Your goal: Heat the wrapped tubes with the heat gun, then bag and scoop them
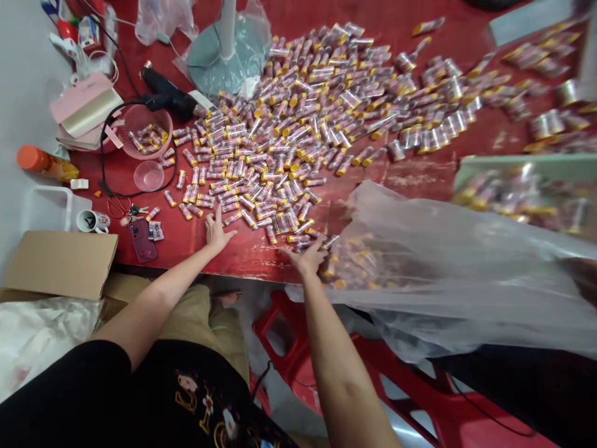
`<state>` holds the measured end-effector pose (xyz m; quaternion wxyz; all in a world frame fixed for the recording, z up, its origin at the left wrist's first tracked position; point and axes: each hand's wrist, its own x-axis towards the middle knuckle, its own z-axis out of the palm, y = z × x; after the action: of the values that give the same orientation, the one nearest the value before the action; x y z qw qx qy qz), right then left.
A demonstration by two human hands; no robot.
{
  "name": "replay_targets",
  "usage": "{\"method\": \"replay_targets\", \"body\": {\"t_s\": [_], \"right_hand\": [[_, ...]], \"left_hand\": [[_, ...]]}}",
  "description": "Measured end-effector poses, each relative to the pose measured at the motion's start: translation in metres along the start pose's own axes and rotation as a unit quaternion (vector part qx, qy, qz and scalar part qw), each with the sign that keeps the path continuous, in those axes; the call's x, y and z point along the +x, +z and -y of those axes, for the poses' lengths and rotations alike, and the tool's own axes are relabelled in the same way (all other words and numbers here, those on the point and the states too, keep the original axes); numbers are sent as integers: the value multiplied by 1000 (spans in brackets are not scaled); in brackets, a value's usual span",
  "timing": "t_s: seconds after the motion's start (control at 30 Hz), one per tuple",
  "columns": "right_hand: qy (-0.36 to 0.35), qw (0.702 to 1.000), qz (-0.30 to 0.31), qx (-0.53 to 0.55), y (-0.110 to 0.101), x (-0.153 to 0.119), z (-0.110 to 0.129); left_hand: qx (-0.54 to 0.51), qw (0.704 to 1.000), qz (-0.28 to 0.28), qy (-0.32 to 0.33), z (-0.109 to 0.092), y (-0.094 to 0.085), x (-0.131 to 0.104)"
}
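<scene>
A big heap of small clear tubes with yellow caps covers the red table. My left hand lies flat and open on the table near its front edge, just below the heap's lower left tubes. My right hand rests with spread fingers on several tubes at the table's front edge, beside the mouth of a large clear plastic bag that holds more tubes. Neither hand grips anything.
A pink basket with tubes, a small clear cup, a black glue gun, a fan base, a phone and a mug sit at left. A cardboard box and red stool stand below the table.
</scene>
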<state>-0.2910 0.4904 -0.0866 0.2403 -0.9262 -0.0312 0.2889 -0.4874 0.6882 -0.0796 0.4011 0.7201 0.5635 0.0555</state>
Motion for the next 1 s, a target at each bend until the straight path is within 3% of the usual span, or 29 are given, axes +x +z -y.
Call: {"method": "replay_targets", "body": {"t_s": [0.3, 0.47, 0.6, 0.7, 0.83, 0.93, 1.0], "right_hand": [[10, 997, 42, -64, 26, -15, 39], [-38, 999, 33, 3, 44, -16, 48], [-64, 995, 40, 72, 59, -12, 55], [-119, 975, 74, 173, 72, -6, 64], [-212, 919, 129, 306, 88, -1, 82], [-248, 907, 135, 313, 85, -4, 101], [-289, 896, 117, 318, 69, -8, 118]], "left_hand": [[103, 993, 34, -38, -30, 11, 8], [9, 998, 51, 28, -39, 24, 10], [-54, 992, 103, 56, -52, 43, 14], [-113, 983, 134, 59, -62, 60, 26], [-192, 969, 155, 20, -72, 72, 43], [-212, 967, 139, 3, -80, 65, 47], [-228, 965, 122, 34, -94, 54, 48]]}}
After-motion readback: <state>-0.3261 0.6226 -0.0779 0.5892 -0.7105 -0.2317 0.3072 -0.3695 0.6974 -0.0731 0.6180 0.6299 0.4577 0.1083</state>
